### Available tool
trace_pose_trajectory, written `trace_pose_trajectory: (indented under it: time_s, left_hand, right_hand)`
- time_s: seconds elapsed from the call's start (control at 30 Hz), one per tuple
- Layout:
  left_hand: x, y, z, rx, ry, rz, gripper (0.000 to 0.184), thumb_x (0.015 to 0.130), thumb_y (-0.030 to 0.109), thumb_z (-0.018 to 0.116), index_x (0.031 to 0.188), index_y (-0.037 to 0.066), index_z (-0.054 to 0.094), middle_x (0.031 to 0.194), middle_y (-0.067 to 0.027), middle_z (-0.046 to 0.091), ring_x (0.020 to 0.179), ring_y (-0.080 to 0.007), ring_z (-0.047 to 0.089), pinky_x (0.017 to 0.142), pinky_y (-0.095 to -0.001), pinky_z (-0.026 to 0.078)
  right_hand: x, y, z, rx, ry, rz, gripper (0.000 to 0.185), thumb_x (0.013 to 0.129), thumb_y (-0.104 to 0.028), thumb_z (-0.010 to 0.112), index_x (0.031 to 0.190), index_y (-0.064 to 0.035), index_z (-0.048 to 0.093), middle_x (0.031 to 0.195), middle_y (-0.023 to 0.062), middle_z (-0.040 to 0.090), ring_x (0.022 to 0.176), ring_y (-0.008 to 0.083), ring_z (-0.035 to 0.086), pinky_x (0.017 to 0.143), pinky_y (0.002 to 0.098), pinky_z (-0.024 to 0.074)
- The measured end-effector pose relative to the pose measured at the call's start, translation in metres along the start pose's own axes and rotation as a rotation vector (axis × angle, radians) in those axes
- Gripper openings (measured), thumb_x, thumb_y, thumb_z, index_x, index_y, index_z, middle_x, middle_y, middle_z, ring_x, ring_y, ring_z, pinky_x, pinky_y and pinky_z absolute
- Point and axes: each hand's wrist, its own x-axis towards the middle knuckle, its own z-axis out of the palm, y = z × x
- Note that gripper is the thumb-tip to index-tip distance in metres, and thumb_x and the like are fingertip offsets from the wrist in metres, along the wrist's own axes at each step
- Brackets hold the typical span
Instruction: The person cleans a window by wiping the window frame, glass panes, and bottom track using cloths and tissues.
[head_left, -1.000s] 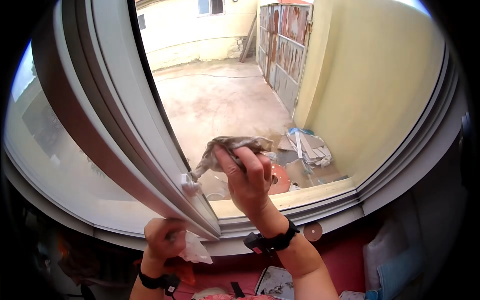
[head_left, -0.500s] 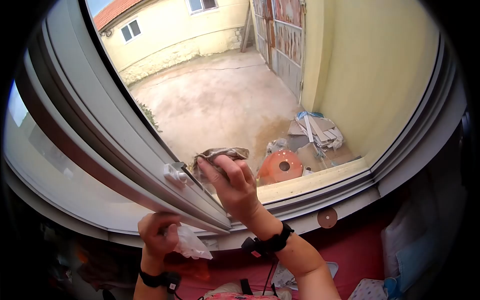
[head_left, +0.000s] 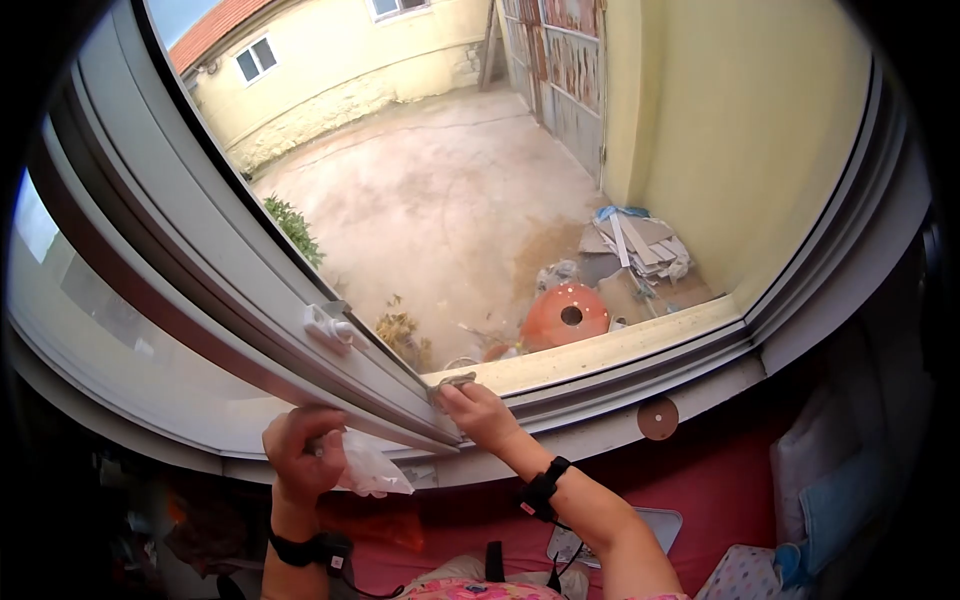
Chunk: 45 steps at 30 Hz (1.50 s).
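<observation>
My right hand [head_left: 478, 412] is closed on a grey-brown cloth [head_left: 457, 380], low in the window opening where the sliding sash [head_left: 290, 290] meets the bottom frame. Most of the cloth is hidden by my fingers. My left hand [head_left: 304, 448] grips a white, partly see-through plastic bag [head_left: 372, 466] just in front of the sash's lower edge. On the sash, above both hands, sits a white window latch [head_left: 330, 325].
A round brown disc [head_left: 657, 418] is on the inner sill at the right. Below lies a red cover [head_left: 700, 510] with pillows [head_left: 835, 500] at its right. Outside, an orange round object [head_left: 566, 316] and a pile of boards [head_left: 640, 245] stand by the yellow wall [head_left: 750, 130].
My right hand has moved down with the cloth, from in front of the opening to the bottom frame. My left hand has shifted slightly up and left, still holding the bag.
</observation>
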Motion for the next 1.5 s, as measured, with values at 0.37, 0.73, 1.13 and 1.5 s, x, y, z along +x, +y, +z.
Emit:
trace_pose_trajectory:
  time_s: [0.37, 0.73, 1.13, 1.5]
  left_hand:
    - [-0.003, -0.001, 0.004, -0.125, 0.032, -0.117, 0.009, 0.073, 0.003, 0.057, 0.080, 0.001, 0.062, 0.067, -0.0096, 0.061, 0.057, -0.0205, 0.062, 0.054, -0.0284, 0.047]
    - [0.000, 0.000, 0.004, -0.174, 0.034, -0.138, 0.011, 0.074, 0.001, 0.054, 0.080, -0.001, 0.062, 0.067, -0.0103, 0.060, 0.055, -0.0195, 0.060, 0.054, -0.0278, 0.047]
    - [0.000, 0.004, 0.004, -0.171, 0.029, -0.151, 0.010, 0.079, 0.005, 0.055, 0.081, -0.002, 0.060, 0.068, -0.0090, 0.061, 0.057, -0.0151, 0.059, 0.055, -0.0260, 0.047]
    - [-0.003, -0.003, 0.009, -0.161, 0.054, -0.125, 0.014, 0.069, -0.002, 0.054, 0.076, 0.003, 0.064, 0.063, -0.0072, 0.061, 0.053, -0.0196, 0.060, 0.051, -0.0274, 0.046]
  right_hand:
    - [0.136, -0.049, -0.064, 0.553, 0.357, 0.327, 0.050, 0.064, 0.008, 0.063, 0.112, -0.0066, 0.063, 0.102, 0.0091, 0.054, 0.094, 0.0259, 0.055, 0.080, 0.0339, 0.0479]
    - [0.103, -0.039, -0.058, 0.257, 0.005, 0.268, 0.043, 0.079, -0.006, 0.054, 0.122, -0.0107, 0.059, 0.103, 0.0052, 0.054, 0.092, 0.0249, 0.055, 0.079, 0.0331, 0.0476]
    - [0.132, -0.074, -0.090, 0.692, 0.265, 0.396, 0.052, 0.065, 0.008, 0.060, 0.115, -0.0042, 0.060, 0.103, 0.0129, 0.053, 0.095, 0.0312, 0.055, 0.080, 0.0373, 0.0475]
    - [0.081, -0.042, -0.047, 0.486, -0.065, 0.496, 0.042, 0.070, 0.005, 0.056, 0.110, -0.0042, 0.062, 0.102, 0.0136, 0.053, 0.093, 0.0324, 0.055, 0.080, 0.0381, 0.0476]
